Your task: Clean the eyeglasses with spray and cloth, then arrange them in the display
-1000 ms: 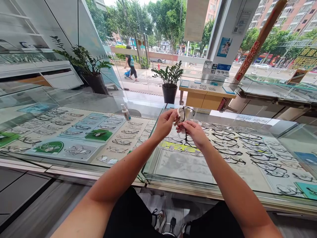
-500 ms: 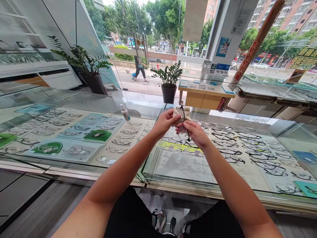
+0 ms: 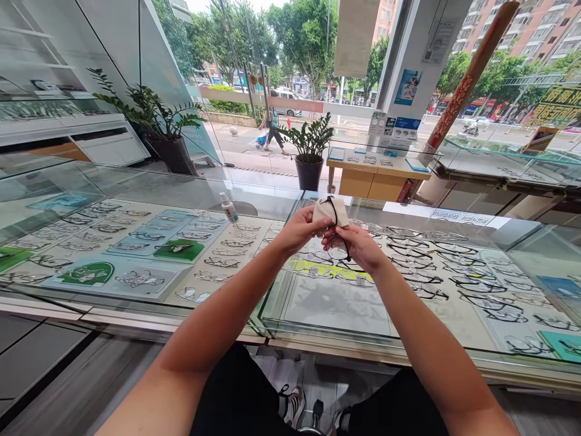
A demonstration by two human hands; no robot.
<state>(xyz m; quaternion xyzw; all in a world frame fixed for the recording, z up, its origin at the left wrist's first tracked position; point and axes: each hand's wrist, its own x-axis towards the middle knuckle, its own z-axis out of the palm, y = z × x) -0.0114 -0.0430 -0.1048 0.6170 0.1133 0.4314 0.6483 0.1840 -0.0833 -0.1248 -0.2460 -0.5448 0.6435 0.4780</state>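
Above the glass counter, both hands hold a pair of dark-framed eyeglasses [image 3: 348, 248] turned on end. A cream cloth [image 3: 339, 213] lies against the upper lens. My left hand [image 3: 300, 230] is closed, its thumb and fingers pinching the cloth over that lens. At the middle of the frame, my right hand [image 3: 361, 245] pinches the glasses near the bridge. The lower lens hangs below the fingers. Part of the frame is hidden behind cloth and fingers.
The glass display counter [image 3: 318, 327] holds rows of eyeglasses under its top. A white spray bottle [image 3: 229, 209] stands on it to the left. Beyond are a potted plant [image 3: 310, 172], a small display table [image 3: 376, 169] and large windows; a person [image 3: 274, 130] walks outside.
The cloth and the glasses have shifted and tilted slightly to the left at the top, with more cloth spread over the upper lens. Outside, the walking person has moved right.
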